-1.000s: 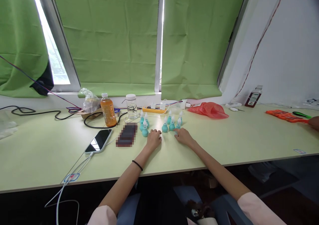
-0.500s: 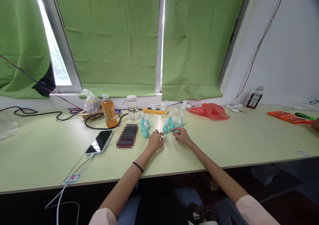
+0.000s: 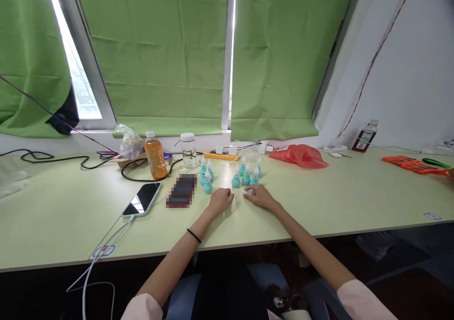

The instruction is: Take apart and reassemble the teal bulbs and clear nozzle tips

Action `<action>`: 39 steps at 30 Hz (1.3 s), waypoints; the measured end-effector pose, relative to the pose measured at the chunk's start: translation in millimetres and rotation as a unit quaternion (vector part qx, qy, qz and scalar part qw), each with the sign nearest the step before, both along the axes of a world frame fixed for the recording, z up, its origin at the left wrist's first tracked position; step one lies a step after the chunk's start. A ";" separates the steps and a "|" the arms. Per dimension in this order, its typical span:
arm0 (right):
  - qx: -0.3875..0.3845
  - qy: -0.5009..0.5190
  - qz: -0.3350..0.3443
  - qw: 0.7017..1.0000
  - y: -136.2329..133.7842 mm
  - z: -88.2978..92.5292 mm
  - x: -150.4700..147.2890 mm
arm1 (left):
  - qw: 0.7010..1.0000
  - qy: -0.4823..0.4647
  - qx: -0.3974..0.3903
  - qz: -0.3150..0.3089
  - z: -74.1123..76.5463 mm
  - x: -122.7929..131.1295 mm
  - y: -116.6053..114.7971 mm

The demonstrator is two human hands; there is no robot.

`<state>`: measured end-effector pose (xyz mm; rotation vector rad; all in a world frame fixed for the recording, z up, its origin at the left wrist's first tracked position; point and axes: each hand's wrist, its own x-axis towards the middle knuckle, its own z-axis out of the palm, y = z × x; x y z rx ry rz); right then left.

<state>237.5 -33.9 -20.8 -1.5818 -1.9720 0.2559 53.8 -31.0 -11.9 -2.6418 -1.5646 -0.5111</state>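
My left hand (image 3: 221, 200) is closed and rests on the table just in front of two groups of teal squeeze bulbs. What its curled fingers hold, if anything, is hidden. My right hand (image 3: 261, 197) pinches a small clear plastic tip (image 3: 248, 192) low over the tabletop. Close beyond it stand several upright teal bulbs with pointed clear nozzles, the nearest a teal bulb (image 3: 254, 180) by my fingers and another teal bulb (image 3: 236, 181) to its left. A second cluster, with a teal bulb (image 3: 207, 186) in front, stands left of my left hand; one bulb there seems to have no nozzle.
To the left lie a phone (image 3: 142, 199) on a charging cable and a dark pixelated object (image 3: 182, 191). Behind are an orange drink bottle (image 3: 155, 157), a clear jar (image 3: 188, 151), a yellow power strip (image 3: 222, 155) and a red plastic bag (image 3: 299, 156). An orange item (image 3: 411, 164) lies far right.
My left hand has curled inward, and the small white piece at its fingers no longer shows. My right fingers have drawn back slightly from the bulbs, now pinching the clear tip.
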 end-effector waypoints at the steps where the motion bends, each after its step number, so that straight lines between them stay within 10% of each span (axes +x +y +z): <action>1: 0.005 -0.005 -0.009 1.000 -1.0 0.7 0.4 | 1.000 0.009 0.000 -0.009 -0.4 1.3 -3.8; 13: 0.031 0.004 -0.001 1.000 -0.2 2.8 -20.7 | 0.996 0.078 0.034 -0.035 -0.5 -29.3 -8.3; 25: 0.050 0.035 -0.011 0.998 1.3 -5.5 -35.4 | 0.996 0.068 0.031 0.051 0.9 10.9 38.4; 39: 0.049 0.055 -0.007 0.997 1.5 -6.0 -34.7 | 0.997 0.049 -0.034 0.047 1.2 9.6 30.0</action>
